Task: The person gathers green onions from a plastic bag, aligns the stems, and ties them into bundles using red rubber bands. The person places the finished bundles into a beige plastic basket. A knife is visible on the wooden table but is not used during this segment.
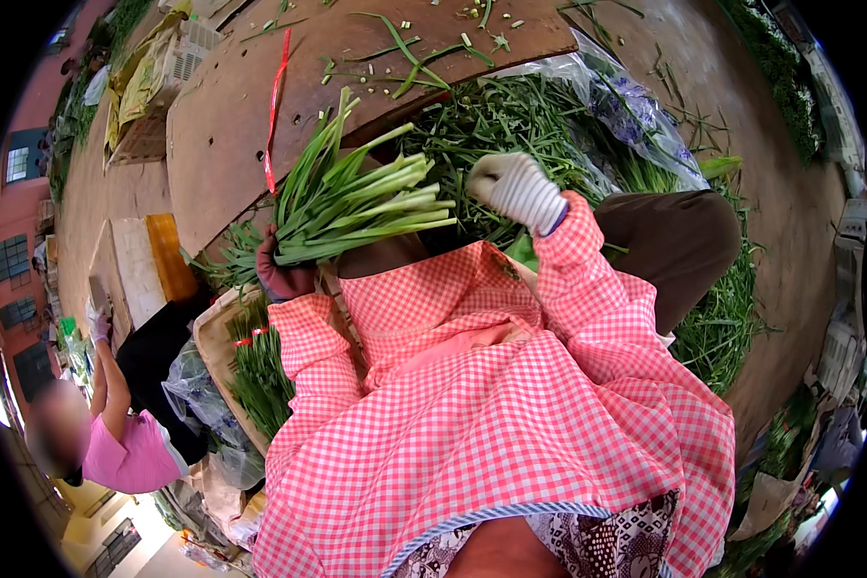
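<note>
My left hand [283, 271], in a dark reddish glove, grips a bunch of green leafy stalks [361, 199] with pale ends fanned towards the right. My right hand [518, 189] wears a white knitted glove with grey stripes. Its fingers are curled in, and nothing shows in them. It hovers over a heap of loose green leaves [502, 123], just right of the stalk ends. A red tie strip [277, 108] lies on the brown board [224, 144] beyond the bunch.
Leaf scraps [412, 58] litter the board. Clear printed plastic [621, 108] lies beside the heap. At left, a crate [217, 339] holds tied green bundles [256, 361]. A person in pink [134, 451] sits beyond it, holding a blade. A yellow-draped crate [166, 65] stands farther off.
</note>
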`<action>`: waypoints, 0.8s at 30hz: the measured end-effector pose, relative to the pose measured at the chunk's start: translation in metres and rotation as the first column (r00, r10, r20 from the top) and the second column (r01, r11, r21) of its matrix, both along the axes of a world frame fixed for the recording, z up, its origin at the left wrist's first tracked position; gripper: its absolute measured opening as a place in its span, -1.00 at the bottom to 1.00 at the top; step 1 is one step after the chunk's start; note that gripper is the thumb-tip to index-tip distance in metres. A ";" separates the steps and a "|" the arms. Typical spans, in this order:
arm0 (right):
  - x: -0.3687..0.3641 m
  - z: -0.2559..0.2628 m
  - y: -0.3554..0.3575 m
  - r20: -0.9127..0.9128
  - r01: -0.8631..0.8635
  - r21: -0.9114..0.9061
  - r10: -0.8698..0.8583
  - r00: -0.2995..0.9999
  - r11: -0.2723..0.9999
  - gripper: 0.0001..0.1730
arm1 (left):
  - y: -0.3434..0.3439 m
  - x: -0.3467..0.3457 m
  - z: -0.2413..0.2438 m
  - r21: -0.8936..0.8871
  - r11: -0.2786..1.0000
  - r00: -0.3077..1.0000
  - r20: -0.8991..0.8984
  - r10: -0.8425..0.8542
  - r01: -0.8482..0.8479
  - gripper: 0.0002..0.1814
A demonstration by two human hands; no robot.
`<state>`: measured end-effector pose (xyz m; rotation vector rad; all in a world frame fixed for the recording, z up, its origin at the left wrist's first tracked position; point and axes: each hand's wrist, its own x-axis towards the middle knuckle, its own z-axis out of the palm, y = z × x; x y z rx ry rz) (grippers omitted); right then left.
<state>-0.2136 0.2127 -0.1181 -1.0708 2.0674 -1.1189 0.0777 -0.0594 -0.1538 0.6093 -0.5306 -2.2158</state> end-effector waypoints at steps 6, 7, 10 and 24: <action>0.008 -0.010 -0.048 -0.005 -0.158 0.024 0.158 0.987 0.987 -0.54 | -0.006 -0.005 -0.001 -0.076 0.996 0.997 -0.058 -0.056 0.052 -0.70; 0.006 -0.021 -0.060 0.020 -0.353 -0.002 0.353 0.935 0.935 -0.60 | -0.007 -0.009 -0.001 -0.101 0.993 0.995 -0.079 -0.066 0.058 -0.71; 0.017 -0.016 -0.054 0.371 -0.022 -0.215 0.103 0.923 0.976 -0.74 | -0.007 -0.009 0.005 -0.121 0.990 0.992 -0.098 -0.079 0.067 -0.72; -0.006 0.002 0.034 0.067 -0.036 0.121 0.029 0.997 0.992 -0.65 | 0.013 -0.025 0.043 -0.105 0.984 0.984 -0.084 -0.155 0.146 -0.72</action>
